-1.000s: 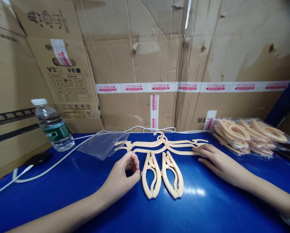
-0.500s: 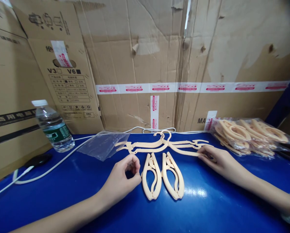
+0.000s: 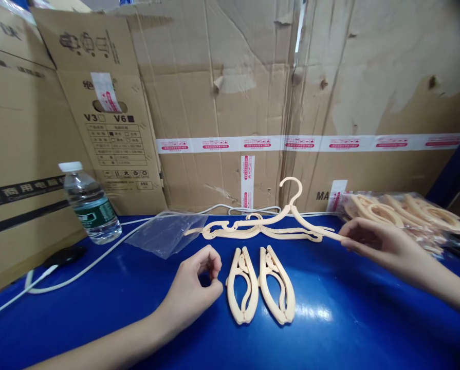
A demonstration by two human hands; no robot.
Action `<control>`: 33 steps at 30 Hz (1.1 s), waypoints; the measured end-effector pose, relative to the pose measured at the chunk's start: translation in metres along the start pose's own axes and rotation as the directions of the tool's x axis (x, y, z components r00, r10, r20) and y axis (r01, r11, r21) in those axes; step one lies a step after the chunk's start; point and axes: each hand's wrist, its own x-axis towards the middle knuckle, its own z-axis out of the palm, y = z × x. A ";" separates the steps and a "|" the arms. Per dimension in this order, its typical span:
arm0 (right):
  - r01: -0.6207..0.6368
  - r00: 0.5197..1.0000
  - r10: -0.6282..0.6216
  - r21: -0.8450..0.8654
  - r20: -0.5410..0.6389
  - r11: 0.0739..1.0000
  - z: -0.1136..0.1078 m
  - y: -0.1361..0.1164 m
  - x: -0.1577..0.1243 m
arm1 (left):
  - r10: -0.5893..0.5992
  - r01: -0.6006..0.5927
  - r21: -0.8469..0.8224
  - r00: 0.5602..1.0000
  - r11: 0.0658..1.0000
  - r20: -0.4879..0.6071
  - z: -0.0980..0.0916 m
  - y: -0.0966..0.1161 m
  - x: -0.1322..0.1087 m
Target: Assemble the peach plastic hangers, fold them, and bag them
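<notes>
My right hand (image 3: pixel 380 246) pinches one arm end of an unfolded cream clothes hanger (image 3: pixel 307 223). This hanger is tilted, its hook up in front of the cardboard. Behind and below it, at least one more unfolded hanger (image 3: pixel 233 234) lies on the blue table (image 3: pixel 330 334); they overlap, so I cannot tell how many. Left of two folded hangers, my left hand (image 3: pixel 195 280) hovers or rests with curled fingers close to the thumb and nothing visible in them. The left folded hanger (image 3: pixel 254 298) and right folded hanger (image 3: pixel 290 298) lie side by side, hooks tucked inside.
Bagged folded hangers (image 3: pixel 395 210) are piled at the back right. A clear plastic bag (image 3: pixel 164 234) lies at the back left, near a water bottle (image 3: pixel 93 205), a black device (image 3: pixel 66 255) and a white cable (image 3: pixel 79 272). Cardboard (image 3: pixel 214 113) stands along the back.
My right hand has lifted the unfolded hanger off the others and moved it up and to the right. My left hand has stayed almost still. The view has shifted slightly.
</notes>
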 end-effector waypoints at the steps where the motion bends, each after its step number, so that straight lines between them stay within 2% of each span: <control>1: -0.009 1.000 0.009 0.012 -0.010 1.000 -0.001 0.000 0.000 | -0.005 0.005 -0.010 1.000 1.000 0.001 0.000 -0.001 0.000; 4: -0.026 0.999 0.028 0.057 -0.031 0.998 -0.001 0.000 -0.002 | -0.043 0.040 -0.089 0.998 0.995 -0.035 0.001 -0.006 0.001; 8: 0.004 0.999 -0.002 0.054 -0.041 0.999 0.005 -0.006 -0.006 | -0.156 0.125 -0.224 0.979 0.967 -0.128 0.005 -0.013 0.003; 10: 0.055 0.998 -0.056 -0.019 -0.029 0.998 0.008 -0.011 -0.008 | -0.182 0.150 -0.257 0.977 0.955 -0.107 0.007 -0.013 0.004; 14: 0.172 0.985 -0.167 -0.159 0.044 0.972 0.016 -0.022 -0.010 | -0.152 0.137 -0.280 0.988 0.950 -0.032 0.009 -0.010 0.001; 17: 0.230 0.970 -0.212 -0.172 0.119 0.958 0.024 -0.029 -0.013 | -0.087 0.091 -0.200 0.996 0.975 0.030 0.009 -0.006 -0.004; 20: 0.250 0.960 -0.222 -0.168 0.172 0.954 0.033 -0.034 -0.018 | -0.002 0.003 -0.018 0.996 1.000 0.092 0.007 -0.004 -0.006; 24: 0.332 0.934 -0.290 -0.201 0.211 0.922 0.039 -0.033 -0.021 | 0.059 -0.065 0.084 0.995 0.994 0.080 0.003 -0.002 -0.005; 26: 0.432 0.898 -0.380 -0.285 0.222 0.856 0.039 -0.031 -0.021 | 0.060 -0.065 0.087 0.996 0.994 0.063 0.002 -0.001 -0.005; 29: 0.548 0.827 -0.515 -0.524 0.224 0.652 0.038 -0.030 -0.023 | 0.046 -0.050 0.081 0.997 0.995 0.055 0.001 0.000 -0.006; 31: 0.551 0.784 -0.577 -0.684 0.228 0.479 0.037 -0.033 -0.025 | 0.036 -0.040 0.069 0.997 0.997 0.064 0.001 0.001 -0.006; 33: 0.524 0.749 -0.621 -0.779 0.231 0.344 0.036 -0.037 -0.027 | 0.028 -0.032 0.059 0.997 0.998 0.074 0.001 0.001 -0.006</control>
